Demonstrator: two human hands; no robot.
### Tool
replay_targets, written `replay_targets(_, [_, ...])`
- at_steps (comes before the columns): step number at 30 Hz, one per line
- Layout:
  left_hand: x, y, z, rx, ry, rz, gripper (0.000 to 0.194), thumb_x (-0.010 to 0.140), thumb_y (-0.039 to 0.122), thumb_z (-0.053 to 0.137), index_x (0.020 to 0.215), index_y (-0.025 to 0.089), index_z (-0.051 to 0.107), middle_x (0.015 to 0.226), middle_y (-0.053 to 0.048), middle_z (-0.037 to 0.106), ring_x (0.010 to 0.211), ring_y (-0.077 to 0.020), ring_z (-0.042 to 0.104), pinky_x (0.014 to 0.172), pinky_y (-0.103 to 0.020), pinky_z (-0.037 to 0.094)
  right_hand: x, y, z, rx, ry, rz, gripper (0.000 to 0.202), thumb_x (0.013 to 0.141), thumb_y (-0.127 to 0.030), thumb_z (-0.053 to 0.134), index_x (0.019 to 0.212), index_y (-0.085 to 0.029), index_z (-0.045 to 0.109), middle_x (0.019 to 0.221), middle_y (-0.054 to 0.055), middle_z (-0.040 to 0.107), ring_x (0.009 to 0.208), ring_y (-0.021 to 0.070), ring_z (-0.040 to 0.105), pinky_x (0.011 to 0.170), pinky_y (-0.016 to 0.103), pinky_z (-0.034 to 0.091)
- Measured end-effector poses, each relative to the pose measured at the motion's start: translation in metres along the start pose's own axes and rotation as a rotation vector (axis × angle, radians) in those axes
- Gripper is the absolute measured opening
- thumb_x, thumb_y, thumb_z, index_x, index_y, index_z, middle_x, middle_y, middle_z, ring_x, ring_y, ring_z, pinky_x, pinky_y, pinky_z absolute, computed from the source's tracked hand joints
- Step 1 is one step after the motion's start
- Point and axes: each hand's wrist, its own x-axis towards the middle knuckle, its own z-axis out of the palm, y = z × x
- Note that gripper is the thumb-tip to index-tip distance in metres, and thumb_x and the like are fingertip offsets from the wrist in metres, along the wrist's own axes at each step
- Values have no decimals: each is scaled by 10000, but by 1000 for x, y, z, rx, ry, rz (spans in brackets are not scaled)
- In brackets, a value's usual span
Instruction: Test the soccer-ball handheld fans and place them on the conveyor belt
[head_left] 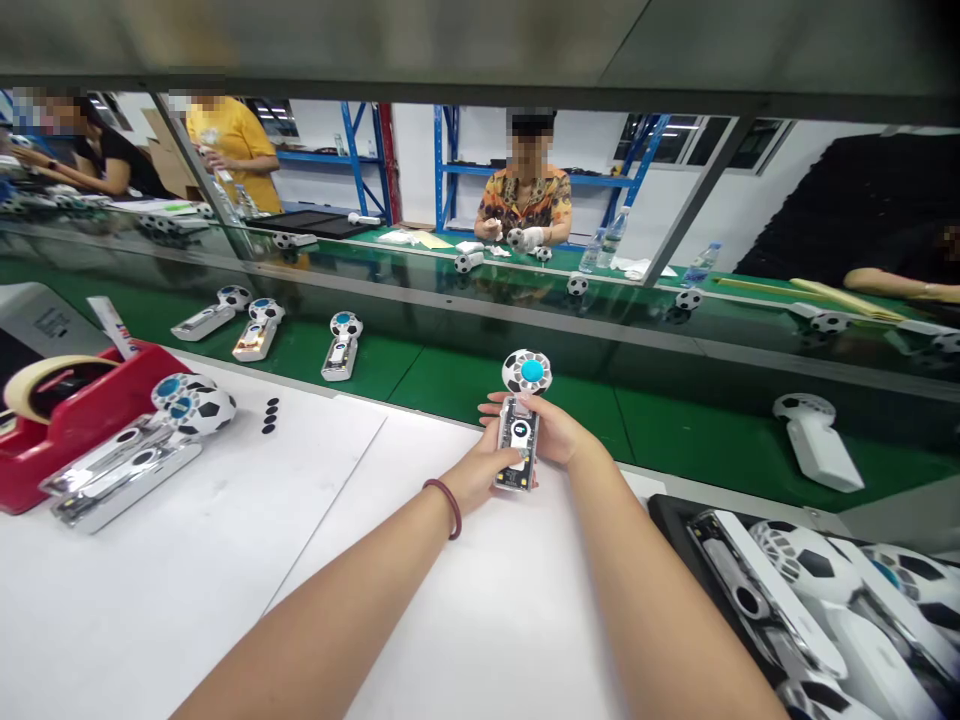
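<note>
Both my hands hold one small handheld fan (521, 425) with a football-patterned head, a blue centre and a white handle, upright over the far edge of the white table (225, 560). My left hand (480, 470) grips the lower handle, thumb on its face; a dark red band circles that wrist. My right hand (551, 430) cups the handle from the right side.
Two finished fans (135, 450) lie at left beside a red tape dispenser (60, 415) and small black pads (270, 415). A black tray of fans (825, 600) sits at right. Several fans (341, 345) lie on the green conveyor (675, 420). Other people work across it.
</note>
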Motion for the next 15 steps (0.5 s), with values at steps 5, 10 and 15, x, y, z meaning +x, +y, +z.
replay_targets(5, [2,0,-1,51,-43,0,623,670,186,614,1212,246,312,843,-12,538,623,-160,604,662,-390,494,-1,-1,-1,43,-44,-4,304,734,-382,545,922,-163,639,1044,95,647,1029,257,581,881,417,457])
replay_targets(10, [3,2,-1,97,-110,-26,644,682,184,605,1242,229,290,820,-7,524,614,-150,591,649,-384,508,-3,-1,-5,8,-40,25,310,684,-369,567,898,-157,640,977,97,663,962,266,605,820,415,476])
replay_targets(15, [2,5,-2,132,-133,-23,646,677,151,581,1255,237,304,800,0,522,612,-150,589,627,-369,510,-4,-1,-9,-1,-93,39,318,707,-374,575,939,-165,634,948,83,669,930,244,617,878,408,443])
